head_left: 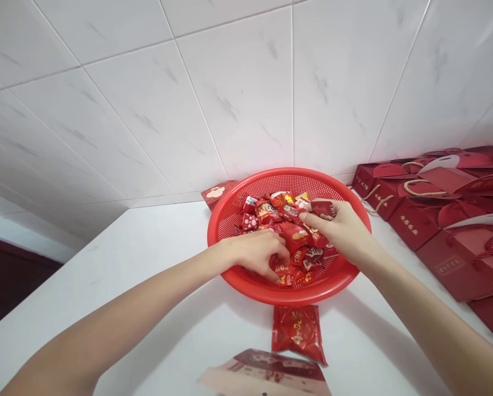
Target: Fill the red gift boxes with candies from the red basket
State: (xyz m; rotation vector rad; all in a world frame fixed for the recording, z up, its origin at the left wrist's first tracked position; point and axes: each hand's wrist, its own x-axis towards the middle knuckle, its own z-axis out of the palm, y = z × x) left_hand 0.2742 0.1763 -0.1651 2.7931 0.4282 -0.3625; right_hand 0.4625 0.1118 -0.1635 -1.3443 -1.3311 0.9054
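Observation:
A red perforated plastic basket [290, 297] holds many small red wrapped candies [298, 234]. My left hand [263, 254] reaches over the basket's left side, its fingers curled down among the candies; what they grip, if anything, is hidden. On the right side of the basket, my right hand [339, 228] pinches a dark red packet [323, 208] just above the pile. A larger red packet with gold lettering [298, 333] lies on the white table directly in front of the basket.
Several dark red gift boxes with rope handles [411, 223] line the right side of the white table [164, 236]. A red printed card [217, 192] lies behind the basket's left rim. An open printed paper box [267, 374] is at the near edge. A tiled wall stands behind.

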